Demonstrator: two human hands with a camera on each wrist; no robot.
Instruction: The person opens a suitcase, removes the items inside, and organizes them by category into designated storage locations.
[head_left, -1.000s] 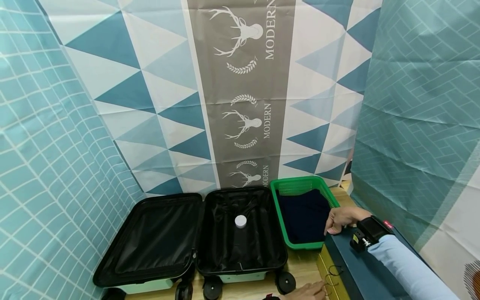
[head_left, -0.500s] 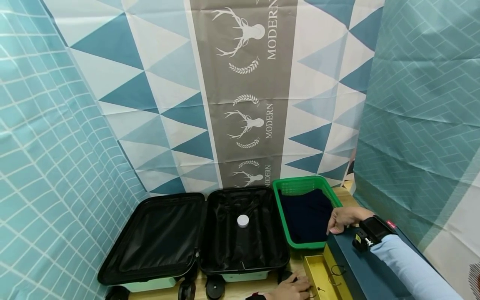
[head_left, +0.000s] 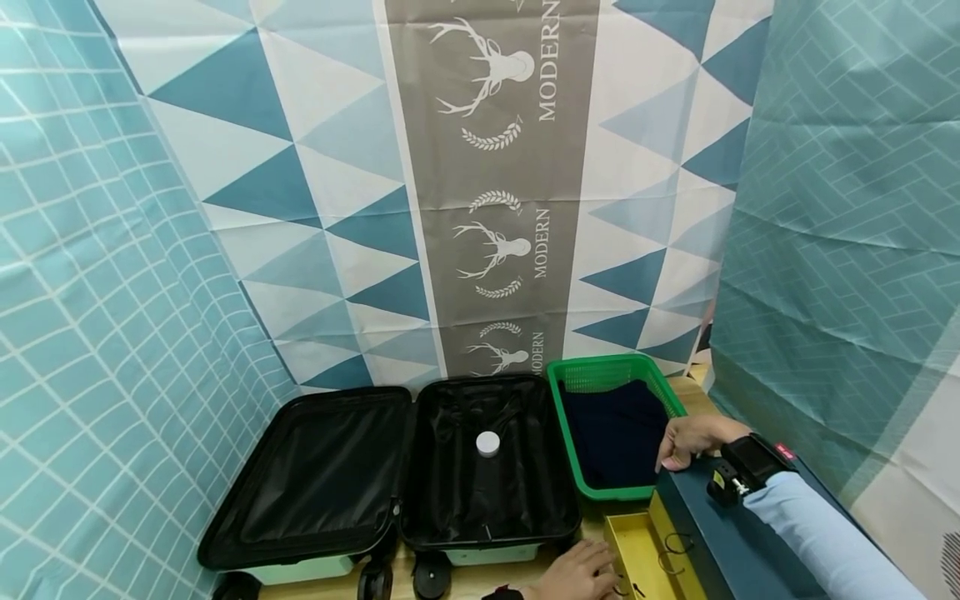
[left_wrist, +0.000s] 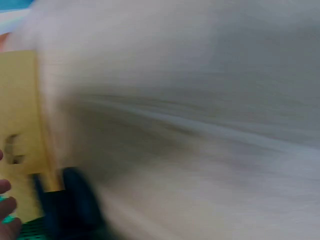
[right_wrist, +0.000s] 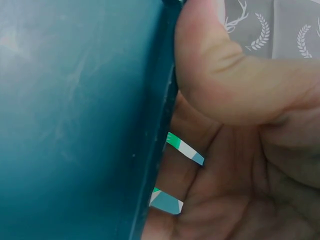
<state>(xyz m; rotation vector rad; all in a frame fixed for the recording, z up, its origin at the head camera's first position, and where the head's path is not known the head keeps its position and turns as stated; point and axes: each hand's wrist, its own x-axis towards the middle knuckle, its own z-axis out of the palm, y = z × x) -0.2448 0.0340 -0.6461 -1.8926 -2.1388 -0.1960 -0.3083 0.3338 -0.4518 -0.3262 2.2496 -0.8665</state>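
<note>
A dark blue cabinet (head_left: pixel 720 525) with yellow drawer fronts stands at the lower right of the head view. One yellow drawer (head_left: pixel 630 533) is pulled out of it, with a small dark metal piece inside. At its front my left hand (head_left: pixel 573 575) has bent fingers at the dark ring handle (head_left: pixel 619 590). My right hand (head_left: pixel 690 440) grips the far corner of the cabinet. In the right wrist view its thumb (right_wrist: pixel 210 75) lies along the blue panel (right_wrist: pixel 90 120), with the fingers partly hidden behind it. The left wrist view is mostly blurred, with fingertips (left_wrist: pixel 6 202) at its left edge.
An open suitcase (head_left: pixel 405 533) with black lining fills the middle left; a white round object (head_left: pixel 487 444) appears over its right half. Behind the cabinet stands a green basket (head_left: pixel 576 458) holding dark navy cloth (head_left: pixel 615 433). Patterned curtains (head_left: pixel 510 167) hang behind and at both sides.
The yellow drawer has slid out to the left from the cabinet, and my left hand has moved left with it. My right hand stays on the cabinet corner.
</note>
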